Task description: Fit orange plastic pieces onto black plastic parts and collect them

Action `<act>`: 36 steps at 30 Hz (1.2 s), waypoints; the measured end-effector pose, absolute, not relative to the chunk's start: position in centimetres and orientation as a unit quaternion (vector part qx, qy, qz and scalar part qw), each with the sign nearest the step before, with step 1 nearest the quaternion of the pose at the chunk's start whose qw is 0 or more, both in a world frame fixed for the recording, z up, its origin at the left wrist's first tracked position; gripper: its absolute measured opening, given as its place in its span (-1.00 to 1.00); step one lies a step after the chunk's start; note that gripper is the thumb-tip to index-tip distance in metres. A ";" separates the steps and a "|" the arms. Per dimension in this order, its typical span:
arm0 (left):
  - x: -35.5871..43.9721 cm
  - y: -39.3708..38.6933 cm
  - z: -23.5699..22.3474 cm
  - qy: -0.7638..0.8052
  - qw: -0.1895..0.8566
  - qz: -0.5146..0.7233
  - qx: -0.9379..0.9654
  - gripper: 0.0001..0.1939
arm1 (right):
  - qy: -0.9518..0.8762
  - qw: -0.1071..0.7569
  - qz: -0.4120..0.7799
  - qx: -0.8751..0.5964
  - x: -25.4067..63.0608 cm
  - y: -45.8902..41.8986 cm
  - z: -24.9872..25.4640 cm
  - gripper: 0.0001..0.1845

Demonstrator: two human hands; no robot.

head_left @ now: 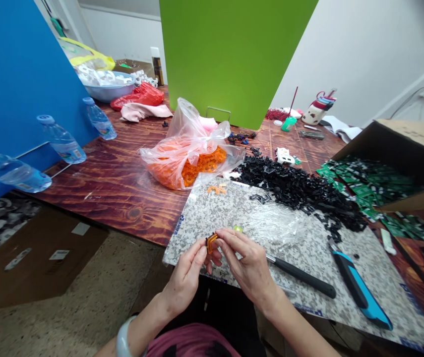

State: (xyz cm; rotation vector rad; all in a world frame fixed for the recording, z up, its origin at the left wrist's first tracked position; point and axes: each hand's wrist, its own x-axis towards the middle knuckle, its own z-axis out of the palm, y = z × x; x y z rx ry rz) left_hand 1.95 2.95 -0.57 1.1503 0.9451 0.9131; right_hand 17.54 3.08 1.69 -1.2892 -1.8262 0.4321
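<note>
Between my two hands, just over the near edge of the speckled board (197, 218), is a small orange and black plastic part (211, 243). The thumb and fingers of my left hand (186, 270) pinch its left side. My right hand (247, 263) grips its right side with closed fingertips. Beyond my hands lie a few loose orange pieces (216, 190). A screwdriver-like tool with a black handle (304, 277) rests right of my right hand, its tip hidden behind that hand. Thin clear strips (274, 223) are heaped farther back.
A bag of orange parts (189, 163) sits behind the board. Black parts (293, 188) form a long pile beside a carton (412, 144) spilling green pieces. At right lies a blue and black utility knife (362, 287). Water bottles (63, 141) stand left, near a green panel (234, 59).
</note>
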 end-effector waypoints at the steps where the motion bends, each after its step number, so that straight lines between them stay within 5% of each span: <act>1: 1.9 2.9 -0.6 0.416 0.638 0.399 0.511 -0.73 | -0.728 0.419 0.172 -0.514 17.5 3.0 1.8 -0.74; 19: 2.0 2.6 0.6 0.435 0.534 0.363 0.627 -0.77 | -0.722 0.437 0.195 -0.500 17.0 2.0 2.0 -0.74; 36: 0.4 3.0 2.0 0.368 0.526 0.288 0.711 -0.74 | -0.599 0.414 0.506 -0.462 18.4 2.1 3.4 -0.81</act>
